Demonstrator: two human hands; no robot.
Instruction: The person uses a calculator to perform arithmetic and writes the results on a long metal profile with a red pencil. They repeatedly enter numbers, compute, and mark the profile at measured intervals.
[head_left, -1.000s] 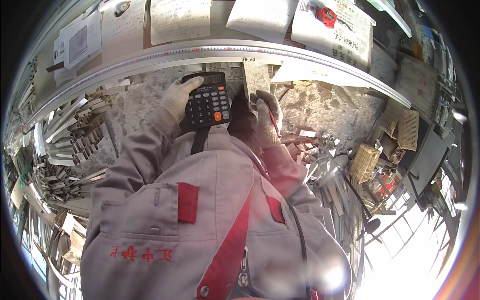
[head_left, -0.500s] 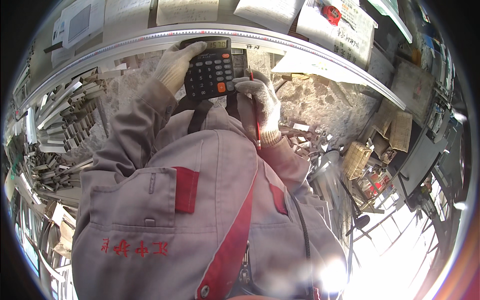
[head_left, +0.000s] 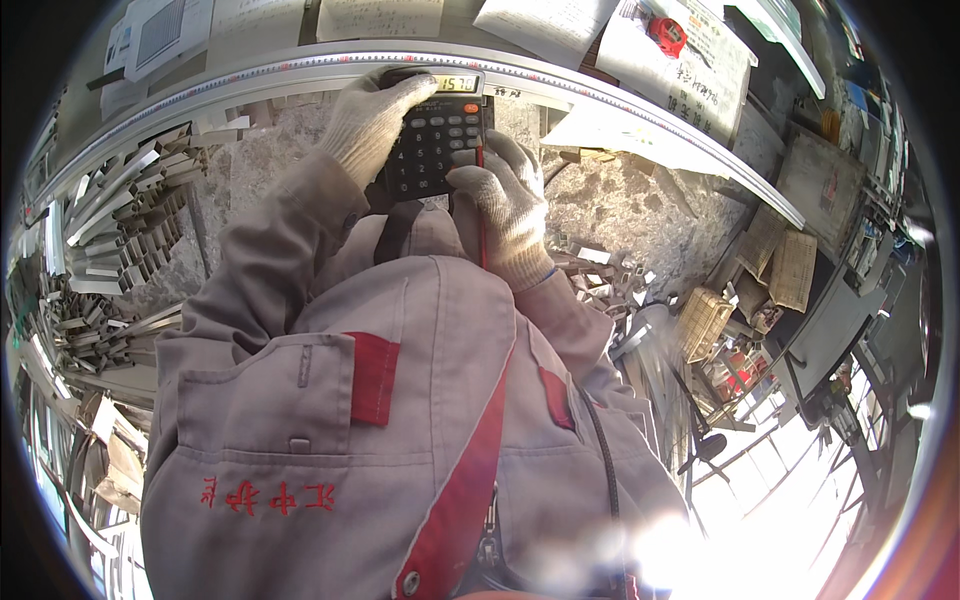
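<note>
A black calculator (head_left: 430, 150) with grey and orange keys and a lit display is held up in front of me. My left hand (head_left: 375, 122), in a pale knitted work glove, grips its upper left side, thumb beside the display. Over the lower right keys lies my right hand (head_left: 508, 205), gloved too, its fingers curled. A thin red pencil (head_left: 483, 215) runs between those fingers and points down toward my jacket. Part of the keypad is hidden behind the right fingers.
Beyond the calculator a long white rail with a measuring scale (head_left: 300, 62) crosses the bench. Papers (head_left: 380, 18) and a red tape measure (head_left: 667, 37) lie behind it. Metal profile offcuts (head_left: 140, 220) are piled at left; wicker-like baskets (head_left: 705, 322) stand at right.
The calculator has shifted a little right and tilted, with the left hand moving along. My right hand has moved left over the keys, and the pencil has swung more upright.
</note>
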